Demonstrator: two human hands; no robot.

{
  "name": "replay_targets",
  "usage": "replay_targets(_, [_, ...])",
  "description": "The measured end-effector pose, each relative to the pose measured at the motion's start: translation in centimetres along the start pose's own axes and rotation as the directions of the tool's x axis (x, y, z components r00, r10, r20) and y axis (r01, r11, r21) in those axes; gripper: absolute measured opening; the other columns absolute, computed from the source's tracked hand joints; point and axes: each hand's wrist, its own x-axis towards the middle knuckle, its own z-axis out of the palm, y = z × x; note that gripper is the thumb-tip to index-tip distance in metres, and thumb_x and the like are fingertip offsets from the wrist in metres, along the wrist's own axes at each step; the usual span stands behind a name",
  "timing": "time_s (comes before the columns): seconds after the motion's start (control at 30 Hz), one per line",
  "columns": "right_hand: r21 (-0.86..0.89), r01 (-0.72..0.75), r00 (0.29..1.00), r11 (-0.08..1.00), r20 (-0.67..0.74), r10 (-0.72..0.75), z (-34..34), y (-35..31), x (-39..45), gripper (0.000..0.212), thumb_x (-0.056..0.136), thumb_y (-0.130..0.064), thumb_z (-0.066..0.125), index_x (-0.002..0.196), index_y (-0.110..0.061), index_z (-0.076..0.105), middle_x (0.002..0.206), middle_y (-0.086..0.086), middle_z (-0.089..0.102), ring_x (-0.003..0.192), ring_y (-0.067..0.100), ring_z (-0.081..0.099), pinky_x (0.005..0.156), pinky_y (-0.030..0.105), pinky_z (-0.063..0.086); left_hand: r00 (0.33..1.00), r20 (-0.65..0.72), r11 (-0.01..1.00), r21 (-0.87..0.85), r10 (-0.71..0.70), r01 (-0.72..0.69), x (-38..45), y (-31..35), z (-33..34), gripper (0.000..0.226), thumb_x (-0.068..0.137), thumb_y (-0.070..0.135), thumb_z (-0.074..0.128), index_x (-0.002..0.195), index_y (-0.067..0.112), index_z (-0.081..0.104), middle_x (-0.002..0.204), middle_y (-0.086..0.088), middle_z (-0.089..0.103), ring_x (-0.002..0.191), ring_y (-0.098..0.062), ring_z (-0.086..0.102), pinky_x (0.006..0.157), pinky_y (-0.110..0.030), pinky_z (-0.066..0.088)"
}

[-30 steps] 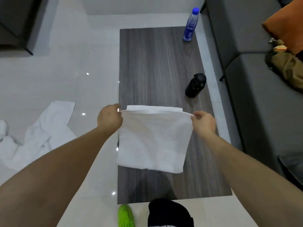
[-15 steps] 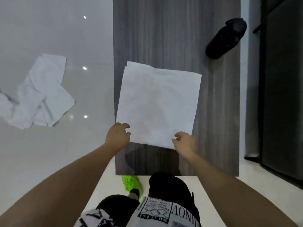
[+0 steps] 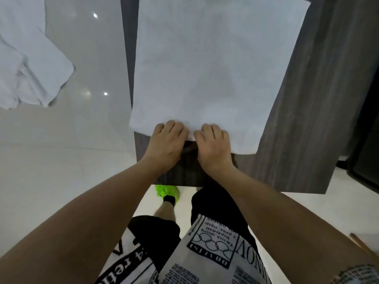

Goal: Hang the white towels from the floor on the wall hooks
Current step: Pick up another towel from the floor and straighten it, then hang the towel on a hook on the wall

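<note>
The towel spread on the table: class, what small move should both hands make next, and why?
Probably pinch and lift the near edge: the towel lies flat on the table, both hands rest on that edge, and hanging needs it picked up.

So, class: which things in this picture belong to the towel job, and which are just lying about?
Belong to the job:
white towel on the table
towels on the floor
left hand
right hand

Just lying about:
wooden table
green shoe
</note>
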Motion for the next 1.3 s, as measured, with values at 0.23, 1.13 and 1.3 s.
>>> replay_targets(0.23, [0.078, -0.254, 0.926, 0.964, 0.306, 0.219, -4.2, -1.3, 1.8, 0.032, 0.077, -0.003, 0.058, 0.109, -0.008, 0.057, 0.098, 0.01, 0.06, 0.089, 0.03, 0.056, 0.079, 0.041, 0.045, 0.986, 0.047, 0.97, -0.18, -0.159, 0.165, 0.3, 0.4, -3.6, 0.028, 0.079, 0.011, 0.055, 0.108, 0.009, 0.056, 0.093, -0.011, 0.064, 0.08, -0.033, 0.059, 0.071, -0.039, 0.041])
replay_targets(1.13, [-0.019, 0.715, 0.638, 0.699, -0.389, -0.664, -40.5, -50.9, -2.5, 0.028, 0.094, -0.044, 0.047, 0.082, -0.019, 0.052, 0.071, -0.001, 0.059, 0.068, 0.027, 0.057, 0.061, 0.034, 0.04, 0.391, -0.831, 0.828, -0.14, -0.397, 0.543, -57.6, -12.1, -33.7, 0.047, 0.092, 0.063, 0.03, 0.088, 0.021, 0.052, 0.08, 0.002, 0.064, 0.065, -0.02, 0.053, 0.059, -0.03, 0.04])
replay_targets(1.3, [-0.161, 0.879, 0.349, 0.449, -0.424, -0.836, -41.2, -66.3, -7.9, 0.028, 0.096, -0.04, 0.047, 0.089, -0.015, 0.058, 0.074, 0.004, 0.065, 0.068, 0.031, 0.059, 0.058, 0.033, 0.036, 0.176, -0.851, 0.678, -0.25, -0.494, 0.691, -74.1, -13.0, -31.2, 0.044, 0.092, 0.056, 0.041, 0.088, 0.015, 0.056, 0.08, -0.005, 0.065, 0.073, -0.031, 0.059, 0.059, -0.033, 0.042])
